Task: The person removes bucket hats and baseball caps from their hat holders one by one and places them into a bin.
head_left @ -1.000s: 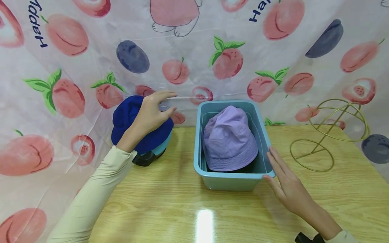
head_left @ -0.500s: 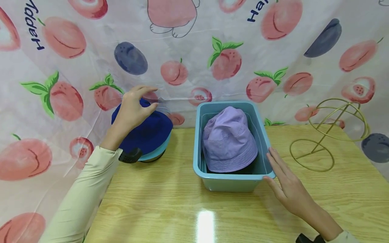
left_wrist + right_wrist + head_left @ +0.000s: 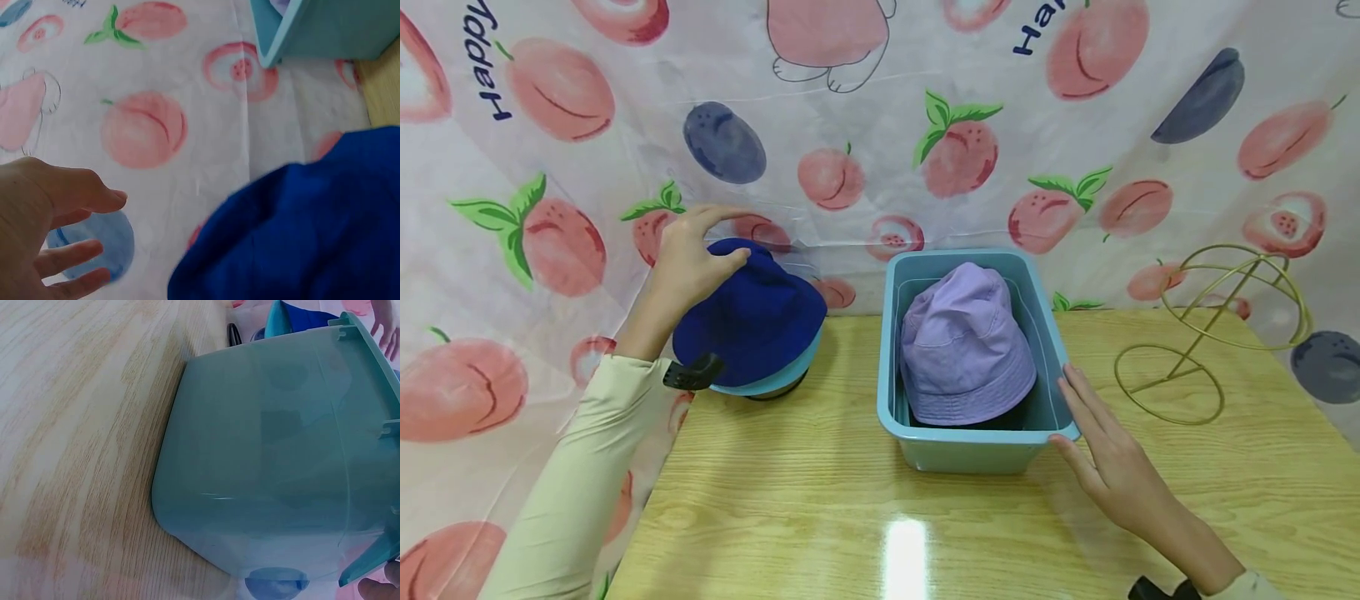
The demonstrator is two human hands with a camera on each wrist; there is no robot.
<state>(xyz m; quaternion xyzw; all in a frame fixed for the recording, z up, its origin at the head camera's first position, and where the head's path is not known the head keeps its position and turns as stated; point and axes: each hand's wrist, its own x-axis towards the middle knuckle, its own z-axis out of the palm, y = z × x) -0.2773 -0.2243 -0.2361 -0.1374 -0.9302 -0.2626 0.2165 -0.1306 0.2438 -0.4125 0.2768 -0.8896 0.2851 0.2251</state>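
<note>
A dark blue bucket hat (image 3: 767, 325) lies at the left atop a light blue hat (image 3: 782, 379), with a dark edge showing below. My left hand (image 3: 688, 262) hovers at the blue hat's upper left, thumb and fingers apart with nothing between them. In the left wrist view this hand (image 3: 44, 225) is separated from the blue hat (image 3: 312, 231) by a gap. A blue-green plastic bin (image 3: 891, 350) holds a lavender bucket hat (image 3: 966, 350). My right hand (image 3: 1120, 458) rests straight fingers along the bin's right rim, thumb at the near corner.
A gold wire stand (image 3: 1187, 358) with rings stands on the wooden table (image 3: 775, 500) right of the bin. Behind hangs a fruit-print cloth (image 3: 880, 125), which also covers the left side. The bin's side wall (image 3: 262, 462) fills much of the right wrist view.
My left hand has moved left, from over the middle of the blue hat to its left side, uncovering more of it. The right hand and the bin have stayed put.
</note>
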